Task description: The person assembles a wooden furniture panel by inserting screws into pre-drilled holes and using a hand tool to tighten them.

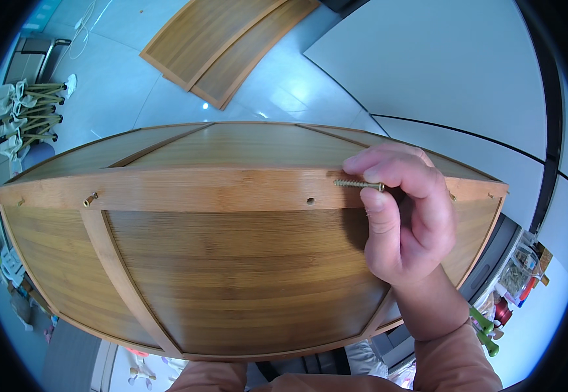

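Along the lower edge, one sleeve [209, 377] is cut off; the left hand is out of sight, its state indeterminable. The right hand [415, 212] pinches a screw [356, 184] near a hole [311, 201] in the partly covered wooden rail [218, 191]; beyond, boards [222, 39] leave the frame.

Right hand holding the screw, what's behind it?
Behind the right hand and the screw it pinches runs the wooden rail, visible on both sides, with a wooden panel below. The stretch directly behind the hand is covered, so its surface there cannot be seen.

Clear stretch along wooden rail [212, 190], jutting fastener [90, 199] at one end, right grip [409, 212] opposite
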Demonstrator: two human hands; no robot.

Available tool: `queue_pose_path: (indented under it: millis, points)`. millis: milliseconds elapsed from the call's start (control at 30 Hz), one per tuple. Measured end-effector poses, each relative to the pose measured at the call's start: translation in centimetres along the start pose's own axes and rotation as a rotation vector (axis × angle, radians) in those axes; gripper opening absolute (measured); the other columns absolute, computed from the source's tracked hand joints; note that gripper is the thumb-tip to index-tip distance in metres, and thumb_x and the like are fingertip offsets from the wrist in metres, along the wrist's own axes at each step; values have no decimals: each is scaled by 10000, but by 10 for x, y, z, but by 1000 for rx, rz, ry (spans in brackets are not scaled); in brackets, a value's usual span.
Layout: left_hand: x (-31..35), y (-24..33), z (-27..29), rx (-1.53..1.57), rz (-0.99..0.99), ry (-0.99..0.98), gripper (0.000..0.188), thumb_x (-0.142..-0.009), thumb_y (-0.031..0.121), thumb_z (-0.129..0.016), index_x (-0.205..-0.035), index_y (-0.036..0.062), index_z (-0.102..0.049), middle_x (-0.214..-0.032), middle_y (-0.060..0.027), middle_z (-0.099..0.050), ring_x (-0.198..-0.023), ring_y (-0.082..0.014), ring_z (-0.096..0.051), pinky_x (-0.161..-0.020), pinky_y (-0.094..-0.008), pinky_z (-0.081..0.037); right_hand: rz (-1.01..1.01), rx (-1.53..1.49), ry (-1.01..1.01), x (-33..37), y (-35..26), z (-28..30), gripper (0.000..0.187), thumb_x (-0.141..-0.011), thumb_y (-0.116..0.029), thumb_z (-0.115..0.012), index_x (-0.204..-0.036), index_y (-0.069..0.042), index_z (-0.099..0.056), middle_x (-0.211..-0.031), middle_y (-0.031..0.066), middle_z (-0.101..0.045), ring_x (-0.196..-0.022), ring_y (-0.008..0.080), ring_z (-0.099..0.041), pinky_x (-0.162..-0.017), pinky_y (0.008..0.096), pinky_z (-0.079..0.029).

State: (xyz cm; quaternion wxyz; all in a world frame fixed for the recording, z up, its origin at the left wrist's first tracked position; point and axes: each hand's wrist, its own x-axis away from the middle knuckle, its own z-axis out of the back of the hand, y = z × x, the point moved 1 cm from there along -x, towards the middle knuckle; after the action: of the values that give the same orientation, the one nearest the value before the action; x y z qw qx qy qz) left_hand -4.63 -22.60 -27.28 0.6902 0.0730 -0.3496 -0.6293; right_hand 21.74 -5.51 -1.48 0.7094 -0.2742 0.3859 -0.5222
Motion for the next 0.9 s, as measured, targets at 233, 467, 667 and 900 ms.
queue_pose_path:
  millis: [233,467,667,900]
  points:
    - [-1,2,-1,6,-6,-6,379,-955,344,-503,-1148,39,-620,-1098,-186,-643,-1028,-301,-592,-898,-434,-443,186,59,-42,-9,-2,0,135,-820,8,-658,-932,31,-587,-897,182,-662,-830,283,-631,-758,357,-503]
    - [-1,2,-2,9,-9,-13,381,-955,345,-504,-1155,41,-616,-1105,-186,-640,-1037,-302,-588,-903,-433,-441,170,77,11,-8,-1,-2,156,-787,13,-685,-916,35,-602,-876,169,-668,-826,294,-642,-754,370,-514]
    - [-2,3,-3,12,-10,-18,383,-955,347,-504,-1161,43,-613,-1110,-185,-638,-1044,-303,-585,-908,-431,-439,218,93,29,-9,0,-5,189,-709,-11,-739,-866,14,-635,-845,139,-660,-783,283,-640,-695,348,-512]
    - [-1,4,-4,20,-12,-19,385,-954,348,-504,-1168,46,-609,-1116,-185,-636,-1053,-304,-581,-914,-429,-437,305,170,58,-10,1,-11,198,-661,-76,-749,-834,-25,-667,-832,88,-633,-749,245,-621,-629,314,-479]
